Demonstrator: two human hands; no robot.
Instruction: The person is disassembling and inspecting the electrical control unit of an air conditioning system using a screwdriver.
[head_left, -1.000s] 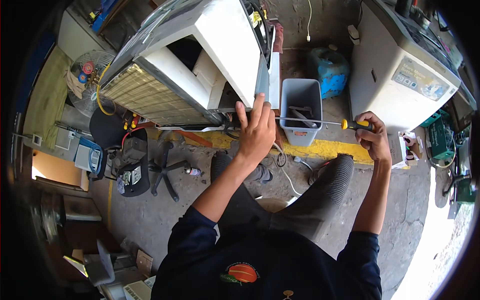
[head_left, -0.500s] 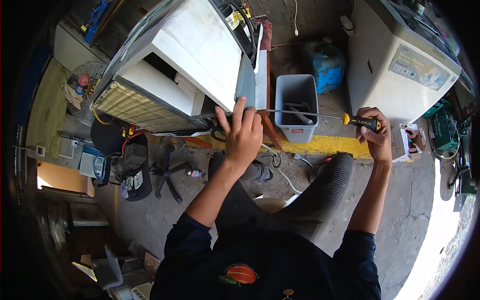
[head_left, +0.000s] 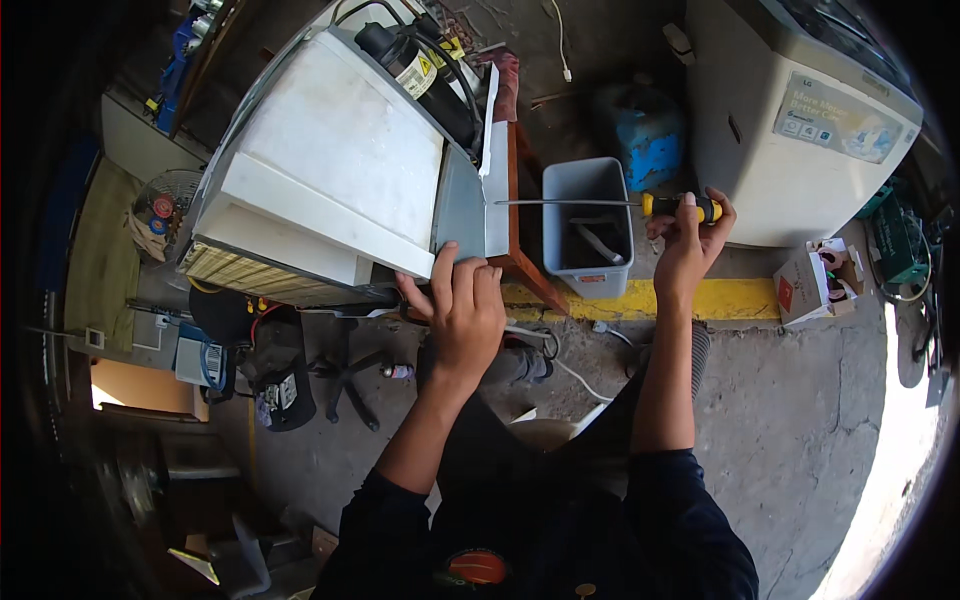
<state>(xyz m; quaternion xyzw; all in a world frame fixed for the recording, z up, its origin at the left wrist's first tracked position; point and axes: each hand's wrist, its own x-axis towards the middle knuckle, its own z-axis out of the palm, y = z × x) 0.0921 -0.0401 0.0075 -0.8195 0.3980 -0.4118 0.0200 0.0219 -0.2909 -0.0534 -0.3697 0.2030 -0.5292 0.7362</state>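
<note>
Yellow-and-black screwdriver (head_left: 659, 206), head view: spans over the grey bin (head_left: 590, 287), right hand (head_left: 688, 242) wrapped round its handle, right of the bin. Tip reaches left past the bin toward the white-and-grey appliance (head_left: 345, 135); contact: can't tell. Left hand (head_left: 465, 315), fingers spread, rests on the appliance's near edge, left of the bin. Screwdriver likely light, stiff; hold by handle. Appliance probably heavy, rigid, panels maybe slippery; hold by casing edges.
</note>
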